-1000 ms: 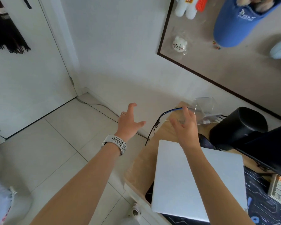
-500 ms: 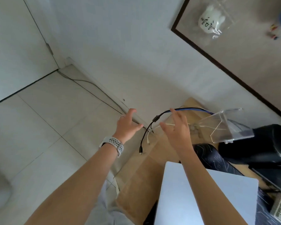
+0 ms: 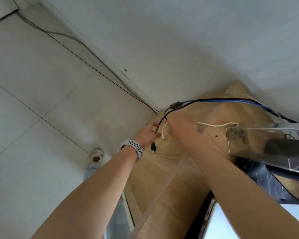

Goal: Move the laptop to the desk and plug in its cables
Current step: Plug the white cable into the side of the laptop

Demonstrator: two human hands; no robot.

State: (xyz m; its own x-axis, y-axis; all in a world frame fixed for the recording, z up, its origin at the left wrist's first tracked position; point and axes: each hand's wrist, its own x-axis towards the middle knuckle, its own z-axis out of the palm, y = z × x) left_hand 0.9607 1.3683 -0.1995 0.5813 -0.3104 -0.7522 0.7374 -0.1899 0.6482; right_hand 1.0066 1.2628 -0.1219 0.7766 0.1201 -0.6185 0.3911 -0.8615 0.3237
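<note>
The silver laptop (image 3: 245, 223) lies shut on the wooden desk (image 3: 162, 178), only its corner showing at the bottom right. A black cable (image 3: 160, 123) hangs over the desk's left end, its plug (image 3: 153, 147) dangling free. Beside it droops a thin white cable (image 3: 164, 131). My left hand (image 3: 148, 133), a white watch on its wrist, has thumb and forefinger round the black cable. My right hand (image 3: 183, 131) is seen from the back, its fingers curled at the white cable; their tips are hidden.
A blue cable (image 3: 223, 100) runs along the desk's back edge by the wall. At the right a clear plastic stand (image 3: 266, 144) rests over a dark desk mat (image 3: 266, 180). Tiled floor (image 3: 41, 100) lies left, with a thin wire (image 3: 93, 69) along the baseboard.
The view has dropped and closed in on the desk's left end. Both hands have reached the hanging cables; my left hand has gone from spread beside the black cable to closing on it.
</note>
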